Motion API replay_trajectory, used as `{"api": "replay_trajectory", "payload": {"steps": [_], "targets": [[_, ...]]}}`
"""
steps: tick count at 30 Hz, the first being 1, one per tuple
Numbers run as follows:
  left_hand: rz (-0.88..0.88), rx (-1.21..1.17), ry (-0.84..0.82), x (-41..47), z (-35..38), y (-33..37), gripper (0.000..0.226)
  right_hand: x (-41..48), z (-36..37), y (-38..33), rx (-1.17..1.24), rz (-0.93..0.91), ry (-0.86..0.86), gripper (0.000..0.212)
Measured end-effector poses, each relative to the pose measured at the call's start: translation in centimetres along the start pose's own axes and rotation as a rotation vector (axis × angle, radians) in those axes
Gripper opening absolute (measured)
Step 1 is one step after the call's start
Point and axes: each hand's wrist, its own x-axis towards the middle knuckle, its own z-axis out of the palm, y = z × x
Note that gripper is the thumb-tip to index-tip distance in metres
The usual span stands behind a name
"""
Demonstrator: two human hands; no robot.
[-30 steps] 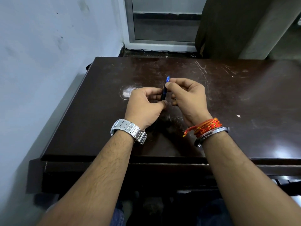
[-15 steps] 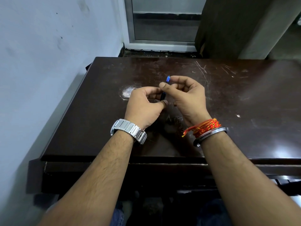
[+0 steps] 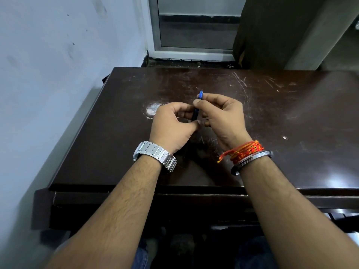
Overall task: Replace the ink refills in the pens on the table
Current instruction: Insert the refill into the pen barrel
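Note:
A blue pen [image 3: 195,111] stands nearly upright above the dark brown table [image 3: 272,113], its blue tip pointing away from me. My left hand [image 3: 172,125], with a steel watch on the wrist, grips the pen's dark lower barrel. My right hand [image 3: 223,115], with red threads and a steel bangle on the wrist, pinches the blue upper end between thumb and forefinger. The pen's bottom end is hidden inside my left fist. No other pen or refill shows on the table.
A pale worn patch [image 3: 152,109] marks the tabletop just left of my hands, and scratches run across the far right part. A light wall [image 3: 48,74] runs along the table's left edge. Behind the table are a door frame [image 3: 192,53] and a dark panel [image 3: 262,30].
My right thumb and fingers have shifted slightly on the pen's upper end, as in twisting it. The pen and my left hand stay in the same place.

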Motion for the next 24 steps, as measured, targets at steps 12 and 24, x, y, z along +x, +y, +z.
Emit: {"api": "replay_trajectory", "payload": {"steps": [12,24], "targets": [[-0.04,-0.053,0.059,0.19,0.16,0.02,0.047,0.22,0.0,0.18,0.065,-0.022,-0.016,0.008],[-0.042,-0.025,0.067,-0.11,0.19,0.2,0.054,0.47,0.0,0.61,0.051,-0.043,-0.031,0.014]]}}
